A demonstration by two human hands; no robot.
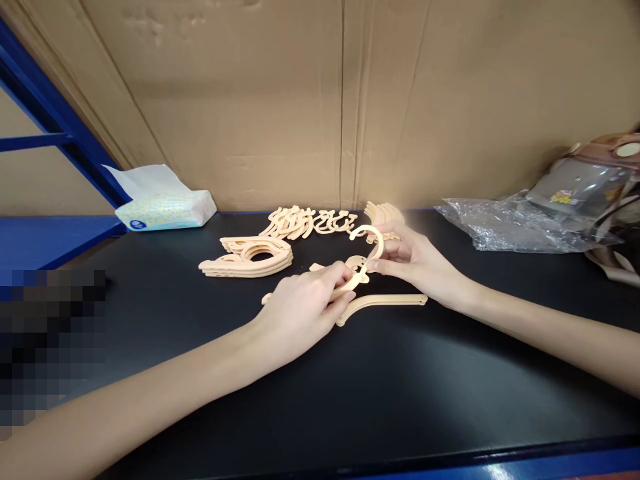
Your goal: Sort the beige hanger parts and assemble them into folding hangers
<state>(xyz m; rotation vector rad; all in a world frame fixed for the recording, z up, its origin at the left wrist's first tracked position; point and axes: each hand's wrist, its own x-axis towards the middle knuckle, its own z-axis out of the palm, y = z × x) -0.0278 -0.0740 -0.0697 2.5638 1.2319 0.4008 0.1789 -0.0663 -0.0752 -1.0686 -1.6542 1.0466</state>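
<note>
My left hand [313, 303] grips a cream plastic hanger arm [345, 288], its far end showing beyond the wrist side. My right hand [407, 260] pinches a curved hanger hook [375, 235] by its lower end, where it meets the arm at a small joint. Whether the two are fully joined I cannot tell. Just behind the joint is a round cream piece with holes [356, 262], partly hidden by my fingers. On the table in front of my hands lies a loose curved hanger arm [383, 301].
Folded hangers [245, 267] are stacked at the left. Behind lie a pile of loose arms [287, 222], several hooks [335, 221] and more stacked arms [384, 212]. A tissue pack [167, 210] stands back left; a clear plastic bag [520, 223] and a transparent bag [575, 180] lie right. Cardboard [250, 100] walls the back.
</note>
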